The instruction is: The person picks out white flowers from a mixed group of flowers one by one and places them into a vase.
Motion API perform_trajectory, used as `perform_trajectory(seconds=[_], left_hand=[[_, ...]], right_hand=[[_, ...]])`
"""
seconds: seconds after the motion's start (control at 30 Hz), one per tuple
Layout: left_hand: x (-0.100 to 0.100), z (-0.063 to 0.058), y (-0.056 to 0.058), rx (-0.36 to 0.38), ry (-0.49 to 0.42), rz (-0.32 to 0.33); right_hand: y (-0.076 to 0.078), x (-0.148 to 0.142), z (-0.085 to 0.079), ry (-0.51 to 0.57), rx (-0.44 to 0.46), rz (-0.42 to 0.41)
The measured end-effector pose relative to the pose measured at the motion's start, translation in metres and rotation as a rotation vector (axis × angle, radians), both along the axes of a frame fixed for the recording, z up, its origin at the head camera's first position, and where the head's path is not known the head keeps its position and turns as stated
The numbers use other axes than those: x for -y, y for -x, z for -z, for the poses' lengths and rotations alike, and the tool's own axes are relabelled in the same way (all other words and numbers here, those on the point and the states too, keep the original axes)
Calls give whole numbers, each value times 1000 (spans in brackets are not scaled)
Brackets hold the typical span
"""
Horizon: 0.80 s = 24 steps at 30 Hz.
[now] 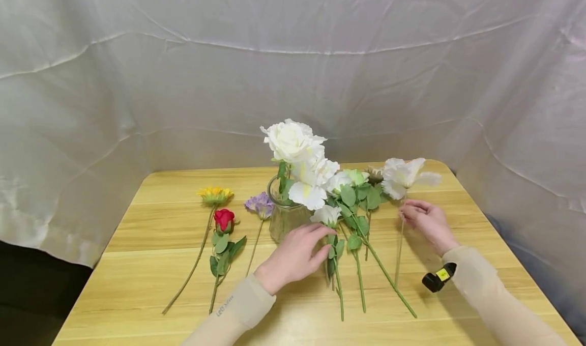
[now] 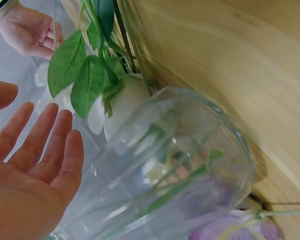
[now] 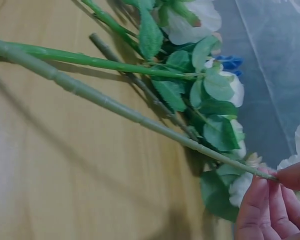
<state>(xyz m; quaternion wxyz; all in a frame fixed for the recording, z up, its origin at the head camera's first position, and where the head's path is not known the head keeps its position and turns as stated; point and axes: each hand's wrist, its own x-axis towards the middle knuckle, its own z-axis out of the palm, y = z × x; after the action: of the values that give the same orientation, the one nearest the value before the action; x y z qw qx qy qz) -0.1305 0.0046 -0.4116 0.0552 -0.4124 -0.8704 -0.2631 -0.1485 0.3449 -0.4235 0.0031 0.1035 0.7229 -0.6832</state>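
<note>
My right hand (image 1: 426,223) pinches the pale stem (image 3: 135,116) of a white iris-like flower (image 1: 405,178) between thumb and fingers, just under the bloom. The stem slants down over the table. My left hand (image 1: 297,252) is by the glass vase (image 1: 281,221), fingers extended and apart; in the left wrist view its palm (image 2: 30,195) faces the glass and holds nothing. White blooms stand in the vase, a large white rose (image 1: 288,141) topmost and a white iris-like flower (image 1: 311,185) below it. Part of the vase is behind my left hand.
Several white and pale green roses (image 1: 354,177) with green stems lie right of the vase. To its left lie a purple flower (image 1: 260,204), a red rose (image 1: 224,220) and a yellow sunflower (image 1: 215,195). Grey cloth (image 1: 293,81) hangs behind the wooden table (image 1: 137,264).
</note>
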Motion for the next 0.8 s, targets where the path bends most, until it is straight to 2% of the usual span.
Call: perform_trajectory(seconds=[0.07,0.17,0.43,0.67,0.8], left_hand=[[3,-1,1,-3,-15,-6],[7,-2,2,-7,-13,-18],[24,-5,2,-5,-40,-86],[45,-4,3,43,-146,-138],[57,0,5,40,-271,-189]], right_hand=[[0,1,-6,48,-29,30],[1,3,-12,63,-69,61],[5,12,-25,19,-207,115],[6,27,-40,-158,-377,166],[6,37,-51,-194,-444,188]])
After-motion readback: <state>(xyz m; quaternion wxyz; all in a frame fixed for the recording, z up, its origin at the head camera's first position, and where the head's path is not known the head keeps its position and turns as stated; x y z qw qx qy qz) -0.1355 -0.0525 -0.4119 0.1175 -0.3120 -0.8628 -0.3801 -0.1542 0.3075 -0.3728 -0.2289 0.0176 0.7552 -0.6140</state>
